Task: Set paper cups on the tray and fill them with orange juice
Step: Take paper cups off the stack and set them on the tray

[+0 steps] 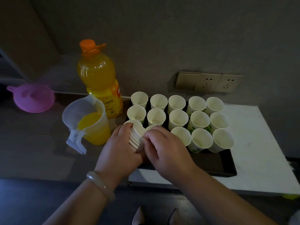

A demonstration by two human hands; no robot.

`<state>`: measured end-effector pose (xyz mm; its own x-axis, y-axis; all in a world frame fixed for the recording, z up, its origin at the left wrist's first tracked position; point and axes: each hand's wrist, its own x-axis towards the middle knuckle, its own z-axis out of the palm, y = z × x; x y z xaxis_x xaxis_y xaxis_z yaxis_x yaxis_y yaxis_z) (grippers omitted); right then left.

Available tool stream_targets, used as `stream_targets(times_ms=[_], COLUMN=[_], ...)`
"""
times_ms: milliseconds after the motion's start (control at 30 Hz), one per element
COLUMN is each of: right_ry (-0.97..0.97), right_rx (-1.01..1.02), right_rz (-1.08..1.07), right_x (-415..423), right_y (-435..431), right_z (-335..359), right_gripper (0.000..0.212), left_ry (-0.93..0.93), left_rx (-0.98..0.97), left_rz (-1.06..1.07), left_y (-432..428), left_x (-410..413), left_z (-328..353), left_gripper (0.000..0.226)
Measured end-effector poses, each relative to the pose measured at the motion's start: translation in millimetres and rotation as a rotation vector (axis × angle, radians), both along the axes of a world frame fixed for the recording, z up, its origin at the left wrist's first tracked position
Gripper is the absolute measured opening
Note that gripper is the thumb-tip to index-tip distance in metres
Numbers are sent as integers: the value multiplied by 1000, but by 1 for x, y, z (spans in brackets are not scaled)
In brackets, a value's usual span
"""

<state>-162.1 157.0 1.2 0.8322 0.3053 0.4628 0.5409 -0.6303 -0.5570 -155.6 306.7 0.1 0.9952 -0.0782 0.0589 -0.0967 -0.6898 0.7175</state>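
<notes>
**Head view.** The left hand [120,148] holds a nested stack of paper cups [137,137], tilted, with its fingers [125,128] curled round it. The right hand [167,151] meets it, fingers [151,135] bent and pinching at the stack's rims. Just beyond and right of the fingers, empty paper cups [177,119] stand upright in three rows on a black tray [227,166] — the tray rests on a white slab [254,140]. Left of the fingers, on the dark bench [32,143]: a clear pitcher [84,108] part-filled with orange juice [97,133], a capped juice bottle [99,78] behind it, and — farther left — a pink funnel [34,98].
</notes>
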Motion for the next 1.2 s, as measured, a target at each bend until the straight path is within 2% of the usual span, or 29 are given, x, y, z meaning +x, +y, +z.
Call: stream_targets(times_ms=[200,267,400,467,600,733,900,1067,1200], right_ry=[-136,-112,-6,-7,-89,-143,-158,-167,-189], right_rx=[34,50,-4,-84,-278,-378,-474,-517,-537], right_rz=[-311,-343,-205,-84,89,197,233,228,226], right_x=[16,19,7,-5,-22,-24,-18,-11,-9], right_y=[-33,-48,-63,-63,-58,-56,-54,-52,-51], right_z=[17,24,14,0,-36,-59,-69,-75,-73], right_gripper=[23,25,27,20,15,6,13,11,20], left_ry=[-58,-52,-105,-110,-126,-117,-100,-111,-101], left_rx=[32,20,30,23,35,19,11,20,13], left_rz=[63,120,181,201,220,231,216,224,222], left_y=[10,13,19,22,25,24,23,23,23], left_x=[-4,-6,-7,-6,-6,-9,-13,-17,-19], left_z=[-5,-7,-6,-6,-6,-4,-4,-4,-4], left_gripper=[69,68,68,72,72,70,73,75,75])
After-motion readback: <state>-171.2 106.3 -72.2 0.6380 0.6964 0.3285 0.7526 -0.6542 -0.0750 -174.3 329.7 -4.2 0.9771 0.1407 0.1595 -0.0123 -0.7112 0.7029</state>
